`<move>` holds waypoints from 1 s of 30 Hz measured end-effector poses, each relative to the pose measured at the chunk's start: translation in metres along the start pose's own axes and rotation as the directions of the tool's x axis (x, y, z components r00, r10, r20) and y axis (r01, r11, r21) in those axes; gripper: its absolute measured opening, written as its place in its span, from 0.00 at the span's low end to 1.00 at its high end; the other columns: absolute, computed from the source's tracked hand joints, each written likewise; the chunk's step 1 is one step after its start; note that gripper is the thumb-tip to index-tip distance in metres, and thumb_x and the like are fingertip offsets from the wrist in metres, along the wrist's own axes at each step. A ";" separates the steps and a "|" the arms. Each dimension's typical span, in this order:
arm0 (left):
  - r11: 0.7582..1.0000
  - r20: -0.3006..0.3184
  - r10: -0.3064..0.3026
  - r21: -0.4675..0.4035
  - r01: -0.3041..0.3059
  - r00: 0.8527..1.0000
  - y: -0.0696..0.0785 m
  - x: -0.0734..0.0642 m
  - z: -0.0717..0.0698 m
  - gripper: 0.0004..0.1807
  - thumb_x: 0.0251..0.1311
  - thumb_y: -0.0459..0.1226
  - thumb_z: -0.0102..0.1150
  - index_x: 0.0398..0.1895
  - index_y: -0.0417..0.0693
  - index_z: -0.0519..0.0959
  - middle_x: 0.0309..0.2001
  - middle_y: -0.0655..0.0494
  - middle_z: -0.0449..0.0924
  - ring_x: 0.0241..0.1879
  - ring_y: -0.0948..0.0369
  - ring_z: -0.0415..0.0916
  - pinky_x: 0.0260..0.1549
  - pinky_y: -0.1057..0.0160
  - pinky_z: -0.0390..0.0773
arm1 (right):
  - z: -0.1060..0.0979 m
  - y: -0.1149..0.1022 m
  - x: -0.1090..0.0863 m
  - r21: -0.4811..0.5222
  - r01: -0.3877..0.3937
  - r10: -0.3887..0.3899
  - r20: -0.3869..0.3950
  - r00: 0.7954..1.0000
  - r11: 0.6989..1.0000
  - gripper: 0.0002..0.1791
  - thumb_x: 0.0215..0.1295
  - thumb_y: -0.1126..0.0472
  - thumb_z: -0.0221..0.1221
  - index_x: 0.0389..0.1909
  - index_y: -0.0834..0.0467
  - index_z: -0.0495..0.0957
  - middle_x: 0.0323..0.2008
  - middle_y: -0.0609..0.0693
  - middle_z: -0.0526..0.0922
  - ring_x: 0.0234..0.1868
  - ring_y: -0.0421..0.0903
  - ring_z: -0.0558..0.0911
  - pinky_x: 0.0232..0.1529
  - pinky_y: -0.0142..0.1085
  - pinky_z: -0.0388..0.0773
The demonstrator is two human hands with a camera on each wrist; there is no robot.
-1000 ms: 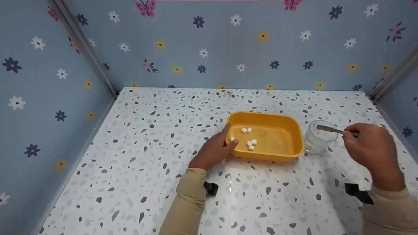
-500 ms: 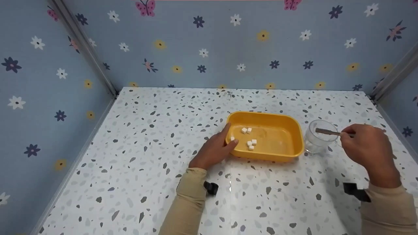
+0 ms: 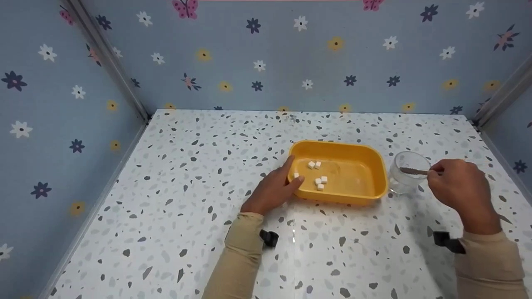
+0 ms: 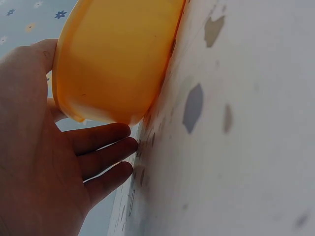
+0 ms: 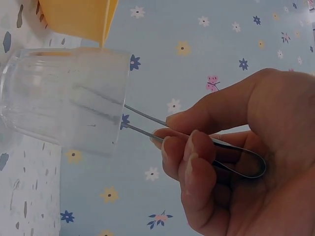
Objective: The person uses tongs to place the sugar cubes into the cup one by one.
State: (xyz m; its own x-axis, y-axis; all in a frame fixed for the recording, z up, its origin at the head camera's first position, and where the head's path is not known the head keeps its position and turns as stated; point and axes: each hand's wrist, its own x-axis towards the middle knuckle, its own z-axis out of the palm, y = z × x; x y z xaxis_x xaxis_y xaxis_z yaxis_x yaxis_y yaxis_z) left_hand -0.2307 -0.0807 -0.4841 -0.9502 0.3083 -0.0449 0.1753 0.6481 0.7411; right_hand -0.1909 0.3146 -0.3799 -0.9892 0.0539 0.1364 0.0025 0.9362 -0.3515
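Note:
My left hand (image 3: pixel 272 189) holds the left end of a yellow plastic tray (image 3: pixel 380 180), thumb over the rim; in the left wrist view several fingers (image 4: pixel 106 157) stretch out straight beside the tray's outer wall. Small white cubes (image 3: pixel 320 181) lie in the tray's left half. To the right of the tray is a clear glass mug (image 3: pixel 401 182). My right hand (image 3: pixel 461 189) grips metal tweezers (image 3: pixel 415 171) above the mug's right side. The right wrist view shows the tweezers' two prongs (image 5: pixel 145 116) reaching inside the glass, apart, with no cube seen between them.
A white speckled tabletop (image 3: pixel 187 216) lies under everything. Flowered blue panels (image 3: pixel 282 54) rise behind it and at both sides. Each wrist carries a small black camera mount (image 3: pixel 269 238).
The right hand has moved slightly left, taking the tweezers' tips further over and into the glass mug. Left hand, tray and cubes hold their places.

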 end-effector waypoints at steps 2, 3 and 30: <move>1.000 0.000 0.001 0.001 -0.001 1.000 0.000 0.000 0.000 0.44 0.69 0.67 0.42 0.82 0.66 0.41 0.75 0.51 0.60 0.70 0.55 0.63 0.67 0.53 0.64 | 0.001 0.001 0.001 0.001 -0.004 0.004 0.010 1.000 1.000 0.15 0.64 0.64 0.51 0.38 0.69 0.83 0.34 0.65 0.84 0.22 0.52 0.75 0.17 0.40 0.65; 1.000 -0.002 0.004 0.000 -0.004 1.000 -0.001 0.001 0.000 0.44 0.69 0.67 0.42 0.82 0.66 0.42 0.75 0.50 0.60 0.70 0.55 0.63 0.67 0.53 0.64 | 0.002 0.001 0.001 0.002 -0.001 0.001 0.015 1.000 1.000 0.15 0.64 0.64 0.51 0.38 0.70 0.83 0.33 0.65 0.83 0.21 0.51 0.74 0.17 0.40 0.64; 1.000 0.003 -0.023 -0.010 0.023 1.000 0.000 0.002 0.001 0.42 0.71 0.64 0.44 0.82 0.69 0.41 0.76 0.51 0.59 0.71 0.54 0.61 0.67 0.53 0.63 | -0.003 -0.005 -0.005 -0.020 -0.017 0.017 -0.016 1.000 1.000 0.16 0.66 0.61 0.49 0.36 0.63 0.84 0.25 0.53 0.81 0.19 0.49 0.71 0.16 0.40 0.61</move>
State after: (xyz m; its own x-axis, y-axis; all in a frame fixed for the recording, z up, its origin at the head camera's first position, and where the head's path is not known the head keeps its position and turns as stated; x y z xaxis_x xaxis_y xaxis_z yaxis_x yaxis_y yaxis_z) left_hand -0.2324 -0.0795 -0.4849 -0.9533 0.2953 -0.0637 0.1508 0.6481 0.7465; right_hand -0.1854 0.3103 -0.3756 -0.9865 0.0752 0.1453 0.0225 0.9419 -0.3352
